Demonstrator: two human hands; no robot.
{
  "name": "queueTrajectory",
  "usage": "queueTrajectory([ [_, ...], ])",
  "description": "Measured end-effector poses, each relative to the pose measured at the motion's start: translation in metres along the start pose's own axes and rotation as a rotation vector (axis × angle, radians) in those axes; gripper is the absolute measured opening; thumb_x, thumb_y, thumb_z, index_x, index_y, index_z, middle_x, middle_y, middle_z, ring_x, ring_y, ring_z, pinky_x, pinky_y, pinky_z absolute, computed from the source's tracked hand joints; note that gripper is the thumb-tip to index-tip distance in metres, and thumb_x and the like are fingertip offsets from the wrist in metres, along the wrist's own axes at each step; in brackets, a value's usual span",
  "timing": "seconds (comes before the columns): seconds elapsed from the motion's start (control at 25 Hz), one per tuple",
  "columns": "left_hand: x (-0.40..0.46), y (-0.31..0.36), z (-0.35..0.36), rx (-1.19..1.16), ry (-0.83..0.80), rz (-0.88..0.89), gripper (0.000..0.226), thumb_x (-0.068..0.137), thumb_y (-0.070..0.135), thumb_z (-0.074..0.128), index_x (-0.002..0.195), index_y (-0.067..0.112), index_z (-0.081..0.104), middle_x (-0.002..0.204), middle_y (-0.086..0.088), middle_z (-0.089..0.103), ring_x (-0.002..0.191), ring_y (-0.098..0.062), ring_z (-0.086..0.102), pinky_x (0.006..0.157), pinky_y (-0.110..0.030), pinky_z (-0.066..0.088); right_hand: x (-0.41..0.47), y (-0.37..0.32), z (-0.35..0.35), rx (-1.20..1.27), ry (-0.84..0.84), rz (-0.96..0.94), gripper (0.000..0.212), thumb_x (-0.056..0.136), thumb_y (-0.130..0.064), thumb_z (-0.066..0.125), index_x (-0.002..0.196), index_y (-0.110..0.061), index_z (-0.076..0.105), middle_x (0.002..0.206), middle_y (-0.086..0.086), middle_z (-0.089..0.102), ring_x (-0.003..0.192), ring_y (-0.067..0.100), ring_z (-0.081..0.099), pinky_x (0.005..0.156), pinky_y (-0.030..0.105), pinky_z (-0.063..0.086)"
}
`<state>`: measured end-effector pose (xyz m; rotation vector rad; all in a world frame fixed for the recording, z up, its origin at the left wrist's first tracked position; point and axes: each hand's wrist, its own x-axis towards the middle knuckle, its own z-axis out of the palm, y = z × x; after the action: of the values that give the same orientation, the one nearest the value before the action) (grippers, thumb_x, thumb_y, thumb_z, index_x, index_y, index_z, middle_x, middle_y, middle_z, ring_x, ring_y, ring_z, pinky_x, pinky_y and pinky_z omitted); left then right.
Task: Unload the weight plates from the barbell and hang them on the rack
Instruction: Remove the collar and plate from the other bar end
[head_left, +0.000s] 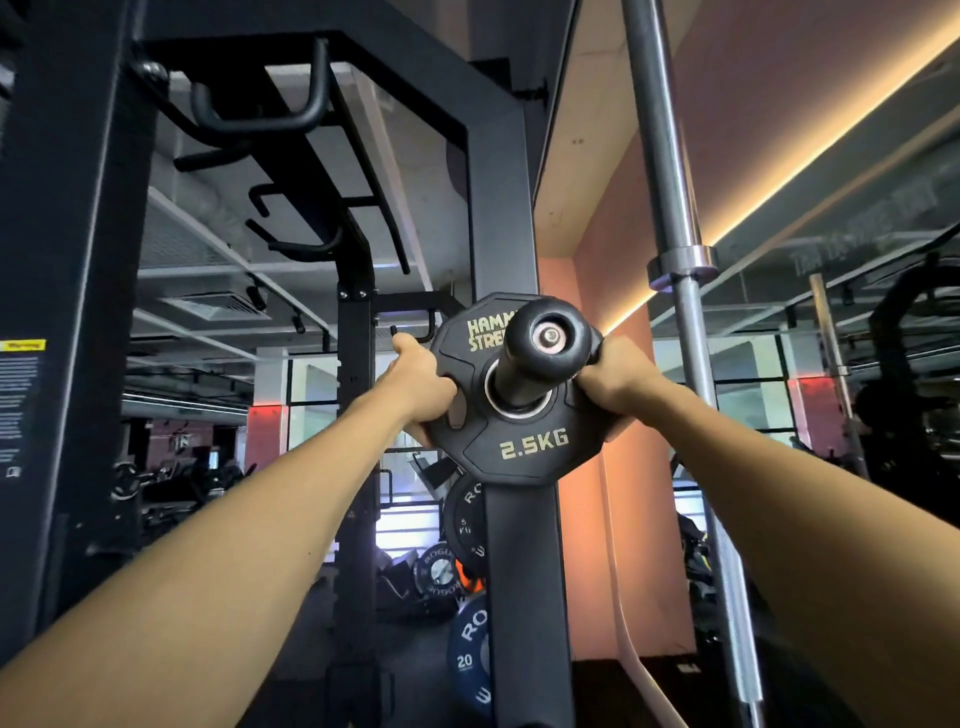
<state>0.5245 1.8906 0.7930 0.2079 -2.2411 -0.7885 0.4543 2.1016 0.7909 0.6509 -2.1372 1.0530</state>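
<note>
Facing camera, plate (519, 415) (peg-threaded)

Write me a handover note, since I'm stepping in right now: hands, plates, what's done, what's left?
Left hand: gripping the left edge of the 2.5 kg plate.
Right hand: gripping its right edge.
Plate: its hole is around the rack peg, peg end sticking out toward the camera.
Barbell: stands upright on the right, no plates on the part in view.
Done: this plate is on the peg.
Left: seat it, let go, check the bar's hidden end.
</note>
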Motion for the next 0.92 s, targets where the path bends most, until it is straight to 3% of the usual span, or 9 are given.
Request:
queueTrajectory([
  [0.12,-0.015,0.004,0.002,0.065,0.067,0.046,0.037,0.09,0.013,0.046,0.116,0.01,0.019,0.09,-0.016,0.053,0.063,-0.041,0.068,0.067,-0.051,0.06,-0.012,-0.005,-0.001,-0.034,0.002,0.067,0.007,0.087,-0.012,0.053,0.085,-0.005,0.052,0.079,0.01,0.054,0.069,0.03,0.05,0.059,0.024,0.039],
  [0.24,-0.045,-0.003,0.006,0.041,-0.006,0.024,0.024,0.097,0.028,0.039,0.102,0.015,0.019,0.084,-0.015,0.056,0.055,-0.039,0.066,0.066,-0.043,0.059,-0.043,-0.011,-0.003,0.033,-0.028,0.187,0.028,0.099,-0.035,0.042,0.099,-0.007,0.043,0.08,0.014,0.055,0.048,0.029,0.054,0.037,0.015,0.043],
  [0.36,-0.078,-0.023,0.009,0.057,-0.093,0.041,0.028,0.1,0.041,0.033,0.103,0.014,0.027,0.083,-0.017,0.06,0.063,-0.034,0.069,0.058,-0.039,0.059,-0.077,-0.006,-0.005,0.041,-0.066,0.196,0.042,0.098,-0.048,0.036,0.111,-0.009,0.041,0.091,0.018,0.061,0.062,0.036,0.067,0.059,0.042,0.06],
  [0.44,-0.101,-0.036,0.009,0.146,-0.159,0.094,0.029,0.098,0.042,0.041,0.099,0.013,0.039,0.08,-0.01,0.059,0.072,-0.027,0.062,0.063,-0.036,0.055,-0.105,-0.001,-0.01,-0.107,-0.168,0.163,0.046,0.096,-0.043,0.047,0.125,-0.008,0.041,0.113,0.019,0.062,0.086,0.033,0.064,0.082,0.041,0.054],
  [0.56,-0.143,-0.049,-0.005,0.283,-0.266,0.114,0.035,0.085,0.056,0.058,0.098,0.024,0.056,0.084,0.003,0.057,0.087,-0.02,0.056,0.076,-0.032,0.044,-0.161,-0.008,-0.022,-0.165,-0.362,0.158,0.07,0.087,-0.034,0.066,0.143,-0.011,0.033,0.142,0.014,0.046,0.125,0.029,0.049,0.099,0.031,0.04],
  [0.76,-0.23,-0.047,-0.055,0.211,-0.313,0.108,0.047,0.079,0.056,0.067,0.116,0.031,0.055,0.113,0.002,0.054,0.106,-0.02,0.052,0.088,-0.034,0.042,-0.242,-0.048,-0.053,-0.186,-0.416,0.121,0.078,0.08,-0.041,0.072,0.144,-0.019,0.034,0.147,0.01,0.04,0.127,0.027,0.047,0.102,0.03,0.038],
  [0.92,-0.303,-0.052,-0.109,0.206,-0.326,0.054,0.053,0.077,0.058,0.069,0.12,0.031,0.053,0.116,-0.001,0.056,0.104,-0.02,0.053,0.085,-0.033,0.042,-0.305,-0.091,-0.071,-0.137,-0.488,0.124,0.077,0.08,-0.043,0.072,0.143,-0.017,0.036,0.143,0.008,0.044,0.122,0.025,0.049,0.092,0.025,0.037],
])
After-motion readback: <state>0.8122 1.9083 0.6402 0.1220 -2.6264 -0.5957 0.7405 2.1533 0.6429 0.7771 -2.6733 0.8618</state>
